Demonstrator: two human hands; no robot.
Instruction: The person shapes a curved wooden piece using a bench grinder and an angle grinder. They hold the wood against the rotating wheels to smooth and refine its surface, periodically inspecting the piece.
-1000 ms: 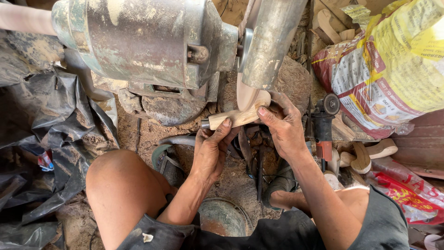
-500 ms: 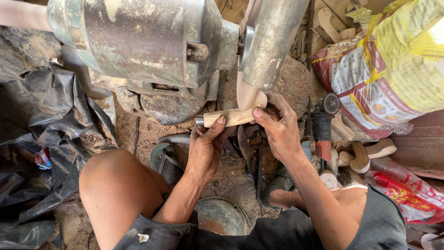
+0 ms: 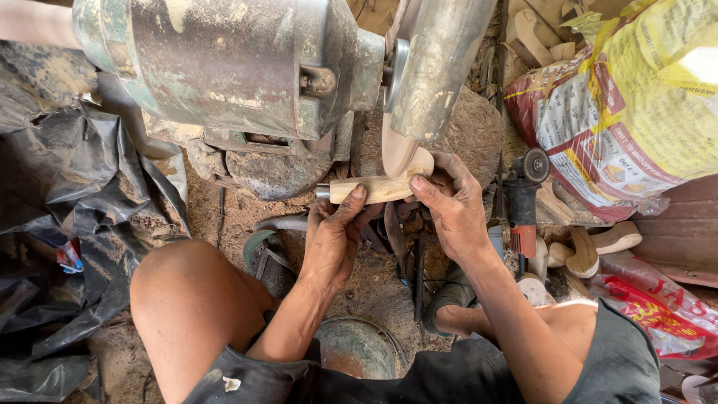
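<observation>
A pale wooden handle piece (image 3: pixel 378 187) with a metal collar at its left end lies across both hands. My left hand (image 3: pixel 334 238) grips its left part from below, thumb on top. Its right end is pinched by my right hand (image 3: pixel 449 206) and pressed against the spinning sanding wheel (image 3: pixel 400 146) under a metal guard (image 3: pixel 437 63). The wheel is driven by a dusty green motor (image 3: pixel 224 63) to the left.
An angle grinder (image 3: pixel 523 198) lies right of my right hand. Printed sacks (image 3: pixel 636 112) and shaped wooden blanks (image 3: pixel 591 247) fill the right side. Black plastic sheeting (image 3: pixel 67 224) covers the left. My bare knees flank a round metal can (image 3: pixel 355 348) on the sawdust-covered ground.
The wooden piece has turned from tilted to nearly level and slid slightly left along the wheel. Both hands shifted with it.
</observation>
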